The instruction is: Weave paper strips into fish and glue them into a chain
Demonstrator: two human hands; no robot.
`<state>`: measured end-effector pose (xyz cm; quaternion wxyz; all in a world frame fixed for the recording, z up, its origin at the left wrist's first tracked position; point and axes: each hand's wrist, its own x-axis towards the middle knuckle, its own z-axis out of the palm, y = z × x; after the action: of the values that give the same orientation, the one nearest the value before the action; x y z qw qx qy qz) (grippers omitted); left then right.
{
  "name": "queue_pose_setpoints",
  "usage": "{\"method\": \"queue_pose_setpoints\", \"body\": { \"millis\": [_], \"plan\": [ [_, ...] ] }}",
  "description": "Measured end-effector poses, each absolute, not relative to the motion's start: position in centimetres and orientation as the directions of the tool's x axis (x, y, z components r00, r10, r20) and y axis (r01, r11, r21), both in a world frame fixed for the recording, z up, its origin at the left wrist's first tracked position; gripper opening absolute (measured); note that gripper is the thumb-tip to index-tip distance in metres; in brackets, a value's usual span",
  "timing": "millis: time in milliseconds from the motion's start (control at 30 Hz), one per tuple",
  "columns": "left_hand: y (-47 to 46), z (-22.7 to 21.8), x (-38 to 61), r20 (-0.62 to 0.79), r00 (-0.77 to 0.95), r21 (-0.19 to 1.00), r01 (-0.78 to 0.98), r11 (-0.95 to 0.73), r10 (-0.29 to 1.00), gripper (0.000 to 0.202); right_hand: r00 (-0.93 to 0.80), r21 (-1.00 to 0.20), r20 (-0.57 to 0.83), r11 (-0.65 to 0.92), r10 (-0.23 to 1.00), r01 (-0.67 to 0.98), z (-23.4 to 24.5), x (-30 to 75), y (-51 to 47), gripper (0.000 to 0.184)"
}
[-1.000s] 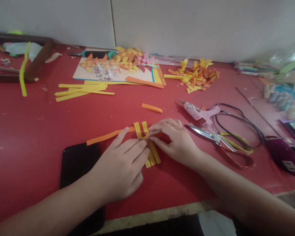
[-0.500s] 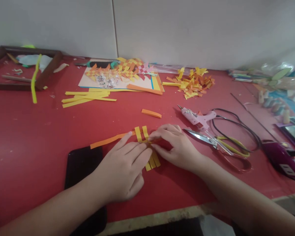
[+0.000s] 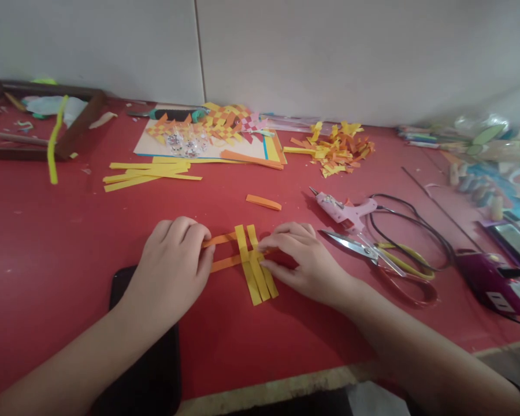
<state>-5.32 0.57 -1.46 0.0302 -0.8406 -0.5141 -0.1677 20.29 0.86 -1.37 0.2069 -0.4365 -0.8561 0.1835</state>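
Note:
Several yellow paper strips (image 3: pixel 256 271) lie side by side on the red table, crossed by orange paper strips (image 3: pixel 226 264). My left hand (image 3: pixel 173 260) is to their left, thumb and fingers pinching the upper orange strip (image 3: pixel 220 239). On the other side, my right hand (image 3: pixel 301 254) is closed at the right edge of the weave, its fingertips holding the paper there. The right ends of the orange strips are mostly hidden behind those fingers. A black phone (image 3: pixel 156 370) lies beneath my left forearm.
Right of my hands are a pink glue gun (image 3: pixel 342 211) with a cord and open scissors (image 3: pixel 359 247). Behind lie a short orange strip (image 3: pixel 263 202), loose yellow strips (image 3: pixel 147 173), paper scraps (image 3: pixel 338 151) and woven pieces. A wooden frame (image 3: pixel 80 124) stands at far left.
My left hand has moved left off the yellow strips and now pinches the orange strip, uncovering the weave's lower part and a second orange strip. My right hand stays at the right edge.

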Motion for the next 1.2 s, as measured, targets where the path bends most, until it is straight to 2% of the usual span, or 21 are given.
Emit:
{"method": "queue_pose_setpoints", "body": {
  "millis": [267,333,433,500,567,633,700,800,933,1033,1100,1200],
  "plan": [
    [1.6,-0.6,-6.7,0.277,0.272,0.304,0.885,-0.353,0.922,0.003,-0.549,-0.472,0.213,0.578,0.808,0.666,-1.5,20.4,0.9,0.013],
    [1.3,0.1,-6.7,0.338,0.216,0.352,0.874,-0.336,0.916,0.003,-0.549,-0.477,0.215,0.577,0.808,0.662,-1.5,20.4,0.9,0.013],
    [0.3,1.0,-5.8,0.496,0.214,0.406,0.799,-0.443,0.841,0.003,-0.555,-0.506,0.217,0.578,0.803,0.64,-1.5,20.5,1.1,0.014],
    [-0.5,1.0,-5.0,0.599,0.396,0.311,0.686,-0.658,0.695,0.007,-0.563,-0.532,0.222,0.583,0.796,0.614,-1.5,20.6,1.2,0.017],
    [-1.1,0.5,-4.1,0.586,0.602,0.145,0.581,-0.801,0.543,0.009,-0.571,-0.551,0.227,0.587,0.789,0.593,-1.4,20.7,1.4,0.021],
    [-1.4,-0.1,-3.6,0.505,0.691,0.049,0.575,-0.816,0.517,0.01,-0.571,-0.557,0.247,0.597,0.783,0.578,-1.3,20.8,1.4,0.029],
    [-1.5,-0.7,-3.4,0.44,0.719,0.01,0.595,-0.804,0.538,0.015,-0.557,-0.577,0.292,0.608,0.777,0.546,-1.2,20.9,1.4,0.038],
    [-1.5,-1.0,-3.6,0.425,0.703,-0.002,0.631,-0.776,0.571,0.018,-0.49,-0.635,0.368,0.598,0.79,0.488,-1.0,21.2,1.2,0.042],
    [-1.5,-0.7,-3.7,0.452,0.651,0.026,0.674,-0.738,0.61,0.012,-0.428,-0.63,0.405,0.586,0.808,0.51,-0.6,21.4,1.0,0.028],
    [-1.3,-0.4,-3.6,0.491,0.605,0.02,0.711,-0.703,0.627,0.009,-0.502,-0.561,0.413,0.646,0.76,0.518,-0.6,21.1,0.9,0.016],
    [-1.0,-0.5,-3.5,0.508,0.588,0.032,0.717,-0.696,0.629,0.011,-0.585,-0.49,0.43,0.722,0.688,0.489,-0.8,20.8,1.0,0.014],
    [-0.7,-0.8,-3.4,0.461,0.606,0.089,0.695,-0.714,0.648,0.016,-0.665,-0.382,0.452,0.803,0.595,0.458,-1.5,20.4,1.0,0.015]
  ]
}}
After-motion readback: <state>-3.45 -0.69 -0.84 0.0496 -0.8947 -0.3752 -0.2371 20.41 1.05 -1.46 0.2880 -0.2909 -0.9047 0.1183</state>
